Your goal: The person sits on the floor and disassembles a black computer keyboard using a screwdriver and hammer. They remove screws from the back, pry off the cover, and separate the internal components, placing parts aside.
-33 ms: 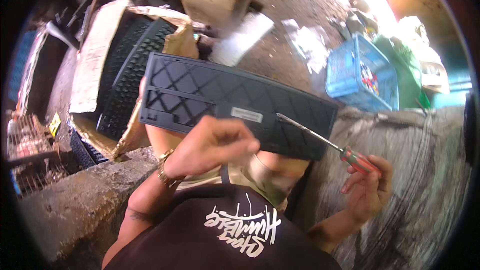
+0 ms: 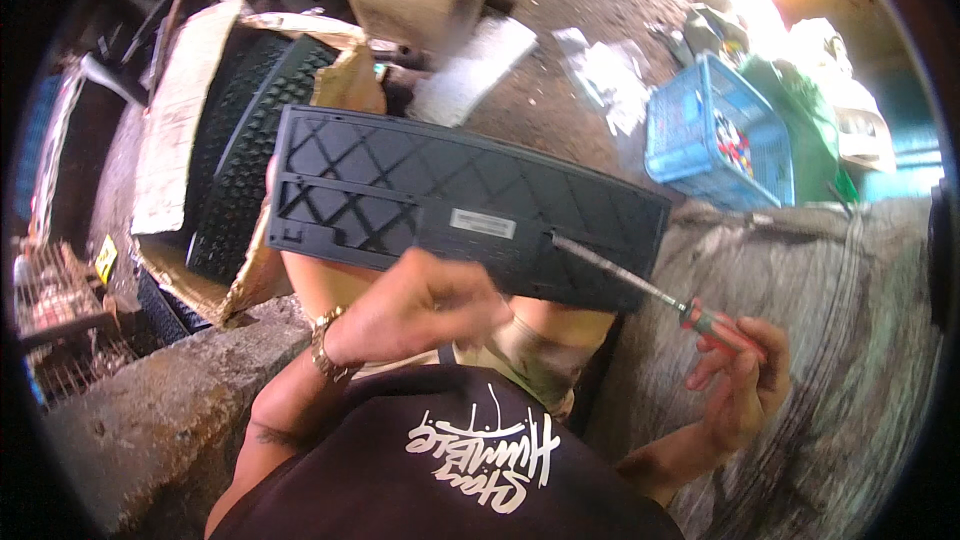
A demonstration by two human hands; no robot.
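Observation:
A black keyboard (image 2: 390,165) lies underside up across my lap, its crossed ribs and a pale label showing. My right hand (image 2: 742,395) is closed round the red and green handle of a screwdriver (image 2: 625,276). The screwdriver's metal shaft slants up and left over the keyboard, its tip near a spot right of the label; whether it touches, I cannot tell. My left hand (image 2: 415,308) hovers by the keyboard's near edge with its wrist turned in. Motion smears its fingers, so what they hold, if anything, does not show.
At left, a torn cardboard box (image 2: 165,140) holds several black keyboards. Beyond the lap are a beige casing (image 2: 410,0) and a white slab (image 2: 475,70). To the right stand a blue crate (image 2: 675,135) with small coloured pieces inside and a grey sack (image 2: 800,340). A rough concrete ledge (image 2: 190,400) is at lower left.
The view has shifted slightly, so the scene sits a little further left. The right hand keeps the screwdriver near the same spot on the keyboard; the left hand's fingers are more blurred.

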